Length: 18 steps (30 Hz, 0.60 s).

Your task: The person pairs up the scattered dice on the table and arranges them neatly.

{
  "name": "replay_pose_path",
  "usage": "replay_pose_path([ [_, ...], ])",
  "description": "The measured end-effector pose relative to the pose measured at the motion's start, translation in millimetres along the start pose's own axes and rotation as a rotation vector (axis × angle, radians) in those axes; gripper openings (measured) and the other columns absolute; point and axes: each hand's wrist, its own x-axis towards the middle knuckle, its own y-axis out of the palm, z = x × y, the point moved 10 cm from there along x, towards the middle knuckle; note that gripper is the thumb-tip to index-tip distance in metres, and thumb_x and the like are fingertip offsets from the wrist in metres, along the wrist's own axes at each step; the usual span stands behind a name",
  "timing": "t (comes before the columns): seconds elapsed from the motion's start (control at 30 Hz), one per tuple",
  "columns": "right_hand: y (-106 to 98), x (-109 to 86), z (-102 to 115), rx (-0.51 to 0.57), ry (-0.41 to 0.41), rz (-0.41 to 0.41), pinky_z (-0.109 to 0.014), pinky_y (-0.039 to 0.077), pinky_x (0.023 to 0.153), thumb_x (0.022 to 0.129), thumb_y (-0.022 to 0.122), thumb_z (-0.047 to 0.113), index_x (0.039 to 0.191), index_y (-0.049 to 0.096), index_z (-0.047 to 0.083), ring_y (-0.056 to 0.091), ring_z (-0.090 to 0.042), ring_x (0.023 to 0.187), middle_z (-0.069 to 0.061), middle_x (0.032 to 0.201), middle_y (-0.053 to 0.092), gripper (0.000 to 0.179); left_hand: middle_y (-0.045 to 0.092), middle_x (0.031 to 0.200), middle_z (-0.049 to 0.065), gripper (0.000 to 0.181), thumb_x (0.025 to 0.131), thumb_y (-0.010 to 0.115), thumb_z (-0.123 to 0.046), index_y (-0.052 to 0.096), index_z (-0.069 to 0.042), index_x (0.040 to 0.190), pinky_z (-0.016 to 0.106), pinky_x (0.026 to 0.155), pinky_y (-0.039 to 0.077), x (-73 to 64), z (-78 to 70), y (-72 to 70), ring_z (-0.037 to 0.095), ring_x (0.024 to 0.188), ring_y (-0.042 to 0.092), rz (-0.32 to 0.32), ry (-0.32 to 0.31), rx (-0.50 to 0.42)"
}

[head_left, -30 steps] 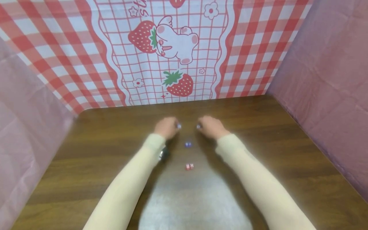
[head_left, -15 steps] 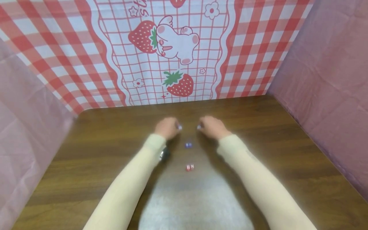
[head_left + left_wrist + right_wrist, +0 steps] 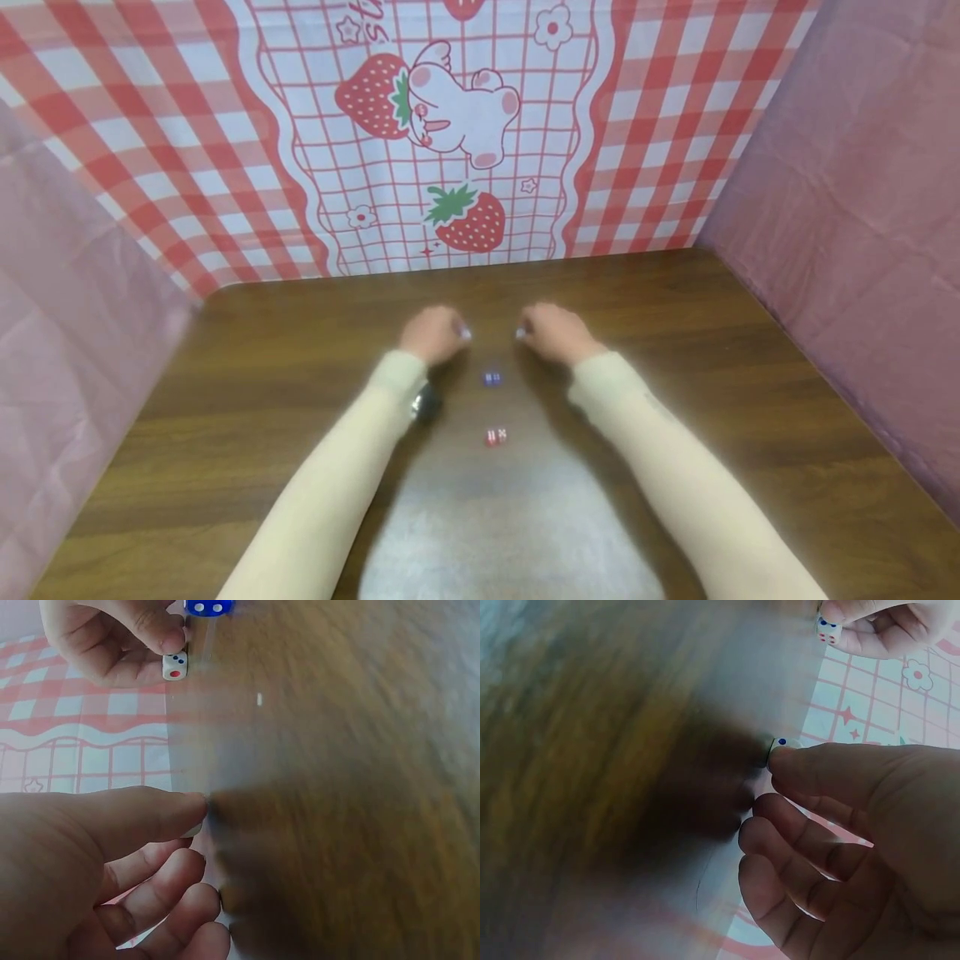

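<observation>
My left hand (image 3: 433,335) pinches a small white die (image 3: 192,831) between thumb and fingers, low over the wooden table. Across from it, my right hand (image 3: 557,333) pinches another white die (image 3: 782,742) the same way. A gap separates the two dice. Closer to me, between the forearms, two blue dice (image 3: 491,378) sit side by side on the table. Nearer still lies a pair of red dice (image 3: 495,436), also side by side. In the left wrist view, the edge of one blue die (image 3: 208,607) shows at the top, near my right hand.
The brown wooden table (image 3: 645,400) ends at a red-and-white checked cloth (image 3: 660,150) with strawberries, hanging behind. Pink cloths (image 3: 862,208) hang at both sides. A dark wrist device (image 3: 426,403) sits at my left sleeve. Light reflects off the table in front.
My hands have drifted very slightly apart and a little toward me, each with its white die. The blue and red dice stay in place.
</observation>
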Motion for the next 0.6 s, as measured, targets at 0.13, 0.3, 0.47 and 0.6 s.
replay_pose_path([
  [0.13, 1.2, 0.1, -1.1, 0.002, 0.005, 0.003, -0.039, 0.052, 0.078, 0.085, 0.069, 0.023, 0.096, 0.062, 0.017, 0.057, -0.019, 0.086, 0.0, 0.092, 0.06, 0.015, 0.066, 0.093, -0.001, 0.018, 0.082, 0.071, -0.024, 0.066, -0.014, 0.096, 0.038, 0.081, 0.052, -1.2, 1.9, 0.0, 0.018, 0.085, 0.06, 0.005, -0.002, -0.02],
  [0.3, 3.2, 0.3, -0.9, -0.001, -0.006, -0.004, -0.04, 0.052, 0.078, 0.085, 0.069, 0.024, 0.098, 0.062, 0.017, 0.058, -0.019, 0.086, 0.0, 0.093, 0.061, 0.016, 0.065, 0.091, -0.003, 0.017, 0.081, 0.072, -0.025, 0.066, -0.016, 0.094, 0.037, 0.081, 0.052, -2.4, 4.4, 0.6, 0.016, 0.084, 0.06, 0.008, 0.007, -0.02],
  [0.47, 3.2, -1.5, 1.1, 0.01, -0.006, 0.001, -0.04, 0.053, 0.078, 0.085, 0.069, 0.023, 0.099, 0.062, 0.017, 0.058, -0.019, 0.086, 0.0, 0.094, 0.061, 0.017, 0.064, 0.09, -0.005, 0.017, 0.08, 0.073, -0.026, 0.065, -0.019, 0.093, 0.036, 0.081, 0.052, -4.3, 5.7, 0.6, 0.014, 0.083, 0.059, 0.008, 0.027, -0.01],
  [0.6, 3.5, -2.4, 2.7, 0.007, -0.008, 0.005, -0.039, 0.053, 0.077, 0.085, 0.069, 0.022, 0.098, 0.062, 0.018, 0.058, -0.018, 0.086, 0.001, 0.093, 0.062, 0.016, 0.065, 0.089, -0.005, 0.017, 0.08, 0.072, -0.026, 0.065, -0.018, 0.093, 0.036, 0.081, 0.052, -6.4, 5.0, 0.7, 0.014, 0.082, 0.059, 0.013, 0.035, -0.01],
])
